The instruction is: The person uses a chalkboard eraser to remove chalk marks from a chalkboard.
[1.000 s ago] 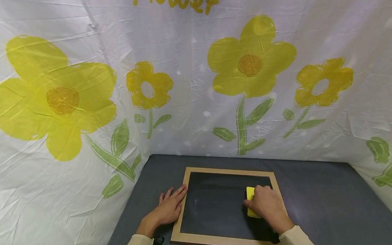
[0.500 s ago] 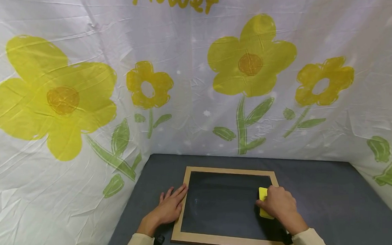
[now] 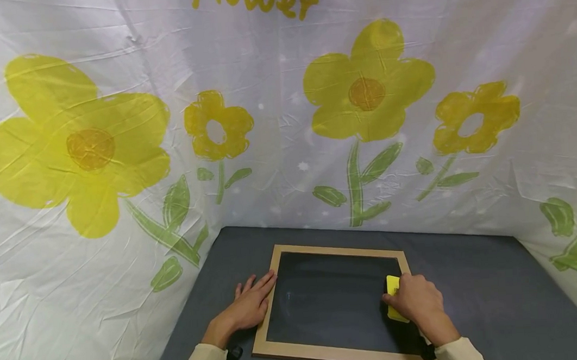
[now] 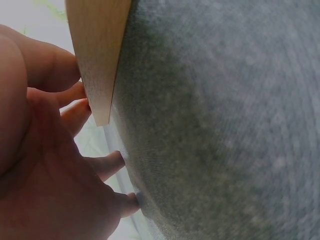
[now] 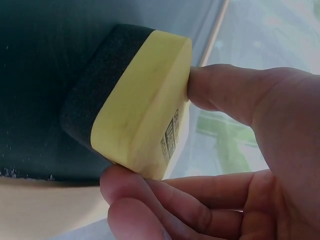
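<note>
A wood-framed blackboard (image 3: 334, 302) lies flat on a dark grey tabletop. At its right side my right hand (image 3: 419, 302) grips a yellow board eraser (image 3: 394, 299) between thumb and fingers. In the right wrist view the black felt side of the eraser (image 5: 102, 82) rests against the board. My left hand (image 3: 248, 306) lies with straight, spread fingers at the left edge of the frame. The left wrist view shows some fingers touching the wooden frame (image 4: 100, 55), while other fingertips rest on the grey cloth. A faint chalk trace (image 3: 288, 297) shows on the board's left part.
Dark grey cloth (image 3: 490, 289) covers the table around the board. A white curtain (image 3: 279, 191) printed with yellow flowers hangs behind the table and along both sides. A dark strap (image 3: 232, 357) sits at the left wrist.
My right hand has slid the eraser rightward across the board, close to the frame's right side. The left hand has stayed in place at the left edge.
</note>
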`<state>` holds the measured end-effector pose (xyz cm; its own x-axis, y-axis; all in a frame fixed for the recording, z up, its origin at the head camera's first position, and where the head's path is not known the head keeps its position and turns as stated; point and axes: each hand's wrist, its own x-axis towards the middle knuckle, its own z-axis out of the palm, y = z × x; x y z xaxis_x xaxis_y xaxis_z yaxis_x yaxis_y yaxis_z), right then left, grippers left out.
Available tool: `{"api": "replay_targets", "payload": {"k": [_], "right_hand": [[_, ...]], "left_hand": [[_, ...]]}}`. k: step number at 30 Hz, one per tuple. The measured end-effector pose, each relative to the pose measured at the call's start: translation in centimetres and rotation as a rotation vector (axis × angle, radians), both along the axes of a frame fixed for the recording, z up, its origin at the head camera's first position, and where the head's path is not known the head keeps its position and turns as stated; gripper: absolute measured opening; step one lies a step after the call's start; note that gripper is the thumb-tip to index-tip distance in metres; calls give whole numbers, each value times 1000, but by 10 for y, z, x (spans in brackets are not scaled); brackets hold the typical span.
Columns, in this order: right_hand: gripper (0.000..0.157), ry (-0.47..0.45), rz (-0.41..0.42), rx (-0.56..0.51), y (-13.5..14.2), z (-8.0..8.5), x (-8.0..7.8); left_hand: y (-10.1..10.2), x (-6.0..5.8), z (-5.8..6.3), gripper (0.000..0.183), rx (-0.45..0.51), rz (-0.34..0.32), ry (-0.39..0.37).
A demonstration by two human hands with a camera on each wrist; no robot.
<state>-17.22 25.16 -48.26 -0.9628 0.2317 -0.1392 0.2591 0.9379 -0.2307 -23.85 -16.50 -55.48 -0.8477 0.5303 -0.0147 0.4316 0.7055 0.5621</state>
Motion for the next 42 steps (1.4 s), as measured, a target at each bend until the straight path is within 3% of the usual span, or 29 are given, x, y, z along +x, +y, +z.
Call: {"api": "replay_targets", "payload": {"k": [5, 8, 18, 42], "right_hand": [[59, -8, -9, 9, -2, -1, 0], [58, 7, -4, 13, -3, -1, 0], [52, 31, 25, 38, -8, -2, -1], [52, 83, 76, 76, -33, -3, -9]], "left_hand": [[-3, -7, -18, 63, 30, 7, 25], [-2, -8, -21, 62, 26, 34, 14], [4, 3, 7, 62, -48, 30, -22], [5, 4, 8, 62, -47, 36, -24]]}}
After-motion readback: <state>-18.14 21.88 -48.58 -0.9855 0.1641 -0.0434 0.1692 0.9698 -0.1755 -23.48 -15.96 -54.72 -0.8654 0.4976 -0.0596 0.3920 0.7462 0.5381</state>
